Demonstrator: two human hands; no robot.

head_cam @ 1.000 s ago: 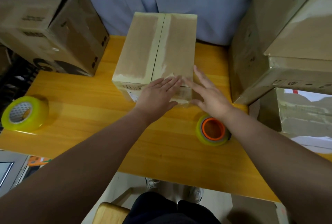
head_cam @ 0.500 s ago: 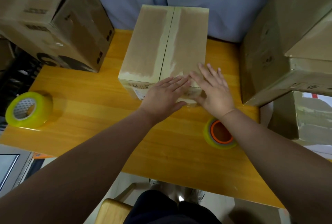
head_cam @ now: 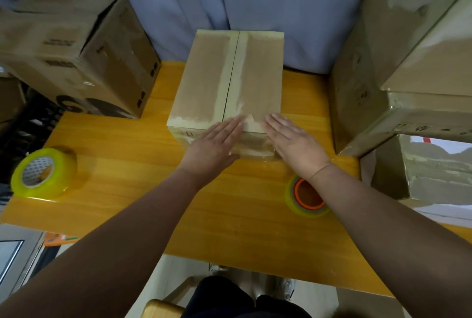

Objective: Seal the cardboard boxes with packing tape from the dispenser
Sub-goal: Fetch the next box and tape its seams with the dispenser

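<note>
Head view: our left hand (head_cam: 212, 149) and right hand (head_cam: 293, 144) lay flat, fingers straight, holding nothing, on the near edge of the cardboard box (head_cam: 229, 75), probably to smooth the tape end (head_cam: 252, 151) down.

The left hand (head_cam: 212, 146) and right hand (head_cam: 296, 144) cover the box's (head_cam: 227, 77) near edge and front label (head_cam: 190, 135). The right forearm (head_cam: 370, 215) hides part of the tape roll (head_cam: 300, 196) near the table's (head_cam: 127, 164) right edge.

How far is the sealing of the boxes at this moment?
Done, it seems: a pale tape strip runs along the seam of the middle box. In hand: left hand and right hand press flat on its near edge. Left: the left box shows a gap at its flap.
</note>
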